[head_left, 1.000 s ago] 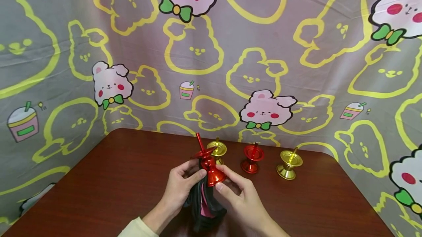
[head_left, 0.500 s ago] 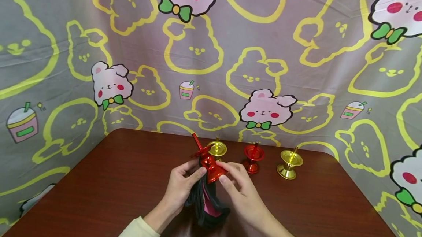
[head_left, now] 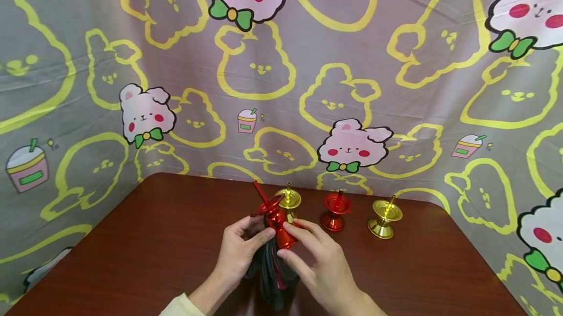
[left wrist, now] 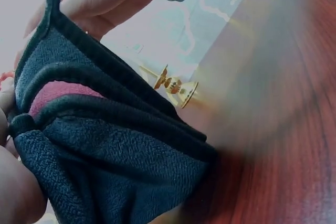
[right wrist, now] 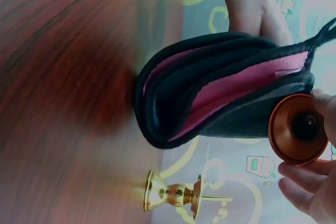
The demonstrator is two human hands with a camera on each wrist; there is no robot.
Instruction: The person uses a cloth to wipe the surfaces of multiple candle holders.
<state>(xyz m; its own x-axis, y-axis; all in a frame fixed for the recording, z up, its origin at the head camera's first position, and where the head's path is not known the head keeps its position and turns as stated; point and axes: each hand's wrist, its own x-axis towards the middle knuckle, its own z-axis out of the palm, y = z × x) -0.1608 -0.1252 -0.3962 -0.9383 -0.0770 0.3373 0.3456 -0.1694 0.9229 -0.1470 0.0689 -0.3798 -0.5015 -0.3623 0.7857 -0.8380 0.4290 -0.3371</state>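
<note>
A shiny red candle holder (head_left: 276, 219), with a dish and a spike, is held tilted up and to the left above the table. My left hand (head_left: 237, 252) grips a dark cloth (head_left: 269, 277) with a pink side, bunched against the holder's neck. The cloth hangs in folds below. My right hand (head_left: 325, 262) pinches the flared base of the red holder between thumb and fingers. In the right wrist view the base's hollow underside (right wrist: 296, 129) faces the camera. The left wrist view is mostly filled by the folded cloth (left wrist: 121, 145); the left fingers are partly hidden.
Behind the hands a gold candle holder (head_left: 289, 200) stands upright, partly covered by the red one. Farther right stand another red candle holder (head_left: 337, 211) and another gold one (head_left: 385, 218). The brown table (head_left: 176, 218) meets a patterned curtain (head_left: 272, 86) at its back edge.
The right fingers have shifted over the holder's lower body, and the holder has swung slightly in tilt. The cloth's hanging folds have drawn closer together, with less pink showing. The left hand keeps its grip.
</note>
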